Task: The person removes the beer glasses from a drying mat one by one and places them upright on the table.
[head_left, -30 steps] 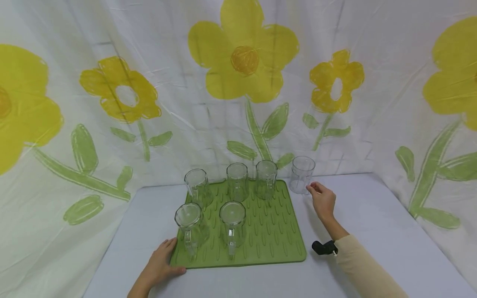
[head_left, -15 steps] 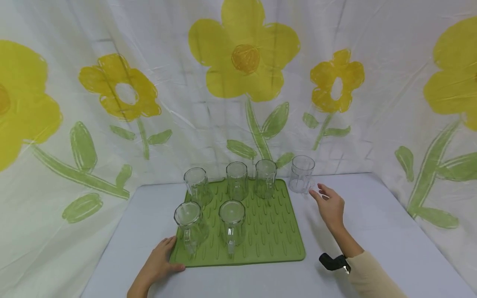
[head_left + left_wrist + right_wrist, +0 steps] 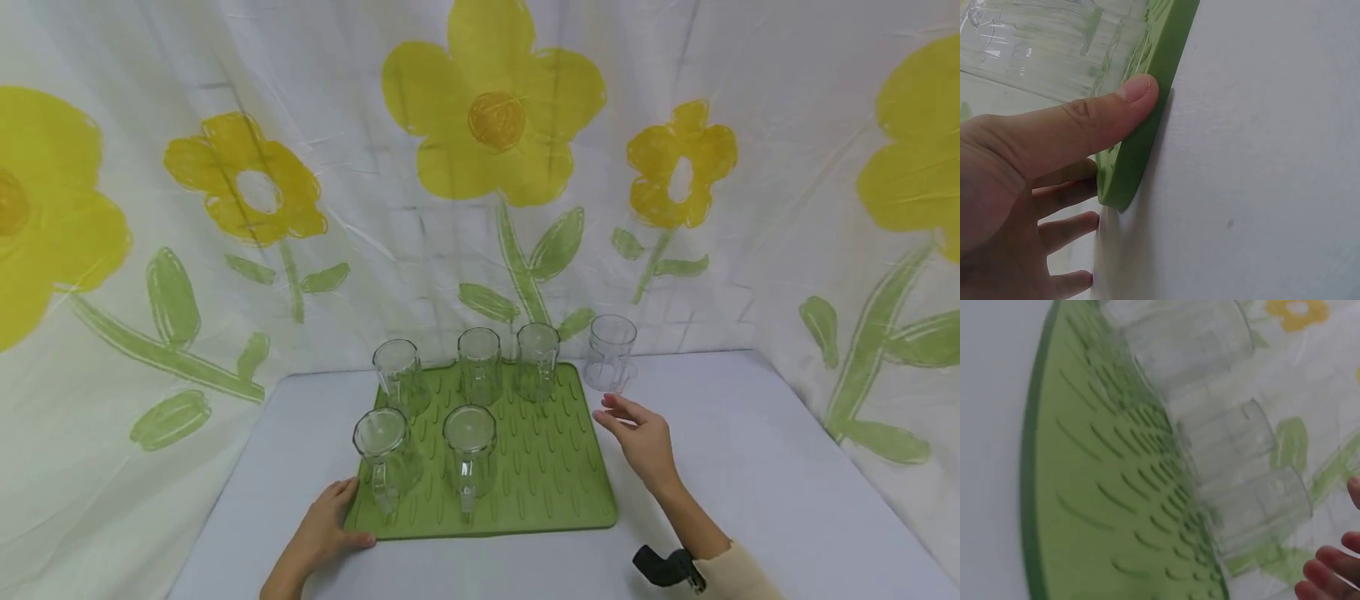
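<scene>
My left hand (image 3: 321, 527) lies at the near left corner of a green ribbed drying mat (image 3: 551, 487). In the left wrist view its thumb (image 3: 1138, 90) presses on the mat's front edge, and the extended fingers sit along the side edge. My right hand (image 3: 641, 435) hovers right of the mat, fingers loosely bent, holding nothing. Just beyond its fingertips stands a clear glass mug (image 3: 611, 360) on the table, its handle toward the right. On the mat, two glass mugs stand in front, including one with its handle toward me (image 3: 469, 446), and three at the back, including a middle one (image 3: 479, 367).
A white table (image 3: 720, 433) bears the mat. Behind it hangs a white curtain (image 3: 360, 275) with yellow flowers. A black wrist camera (image 3: 663, 567) sticks out from my right wrist beside the sleeve.
My right hand let go of the mug's handle, drew back right, then moved left and nearer to me, below the mug. The left hand stays at the mat's corner.
</scene>
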`<state>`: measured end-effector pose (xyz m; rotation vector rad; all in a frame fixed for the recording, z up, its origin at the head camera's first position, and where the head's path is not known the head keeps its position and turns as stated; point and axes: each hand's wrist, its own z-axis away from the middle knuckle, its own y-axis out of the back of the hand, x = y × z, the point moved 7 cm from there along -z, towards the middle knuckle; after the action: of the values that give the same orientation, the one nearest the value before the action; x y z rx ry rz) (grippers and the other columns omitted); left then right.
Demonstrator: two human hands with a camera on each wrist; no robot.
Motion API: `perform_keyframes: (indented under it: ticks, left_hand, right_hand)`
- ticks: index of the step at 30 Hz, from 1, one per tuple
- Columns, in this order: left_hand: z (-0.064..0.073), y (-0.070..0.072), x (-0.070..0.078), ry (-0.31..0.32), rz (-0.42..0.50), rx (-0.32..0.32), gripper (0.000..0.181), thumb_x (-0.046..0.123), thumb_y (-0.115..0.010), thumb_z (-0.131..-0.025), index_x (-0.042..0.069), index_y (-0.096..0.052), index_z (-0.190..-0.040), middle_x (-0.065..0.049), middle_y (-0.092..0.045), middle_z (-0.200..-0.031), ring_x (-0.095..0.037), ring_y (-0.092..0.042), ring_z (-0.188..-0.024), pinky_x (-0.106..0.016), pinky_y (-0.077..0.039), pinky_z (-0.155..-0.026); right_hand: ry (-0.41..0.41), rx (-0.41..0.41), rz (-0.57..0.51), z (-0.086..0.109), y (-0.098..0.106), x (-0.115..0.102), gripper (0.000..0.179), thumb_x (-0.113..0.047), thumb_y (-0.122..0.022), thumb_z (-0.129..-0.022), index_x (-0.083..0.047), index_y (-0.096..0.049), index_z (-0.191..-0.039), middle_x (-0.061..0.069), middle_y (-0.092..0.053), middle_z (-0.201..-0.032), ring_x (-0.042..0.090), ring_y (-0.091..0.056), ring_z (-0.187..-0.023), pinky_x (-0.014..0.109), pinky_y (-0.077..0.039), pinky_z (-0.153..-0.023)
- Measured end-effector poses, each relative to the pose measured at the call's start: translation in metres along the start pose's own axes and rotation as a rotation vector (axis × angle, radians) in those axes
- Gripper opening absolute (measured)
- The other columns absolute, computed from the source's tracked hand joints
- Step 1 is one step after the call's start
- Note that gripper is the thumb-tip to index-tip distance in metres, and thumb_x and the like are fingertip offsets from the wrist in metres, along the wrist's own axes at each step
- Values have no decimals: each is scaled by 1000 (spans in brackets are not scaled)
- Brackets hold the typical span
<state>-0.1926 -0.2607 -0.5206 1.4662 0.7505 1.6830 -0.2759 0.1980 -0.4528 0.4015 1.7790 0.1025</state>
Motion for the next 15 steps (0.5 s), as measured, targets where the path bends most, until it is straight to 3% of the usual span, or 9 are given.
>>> perform_keyframes:
  ticks: [7, 11, 15]
  left_hand:
    - [0, 0, -1, 14, -25, -8, 104, 33, -90, -62, -13, -39, -141, -34, -43, -142, -55, -37, -132, -67, -34, -107]
    - [-2, -1, 0, 8, -15, -5, 105, 34, -90, -61, -13, -39, -141, -34, -43, -141, -55, -37, -132, -69, -32, -107]
    - [-2, -1, -1, -1, -10, 6, 105, 33, -90, -61, -13, -40, -141, -34, -44, -141, -55, -37, -132, -72, -28, -107]
  right_hand:
    - [-66, -104, -91, 26, -33, 4, 43, -14, -75, -85, 5, -64, -122, 21, -69, -115, -6, -63, -91, 12, -54, -81]
    - [-56, -145, -134, 36, -46, 0, 42, -15, -75, -85, 4, -65, -121, 19, -70, -115, -3, -64, -92, 14, -55, -83]
    - [-35, -223, -206, 44, -63, -7, 39, -8, -74, -84, 7, -65, -119, 25, -68, -115, -2, -65, -93, 17, -57, -83]
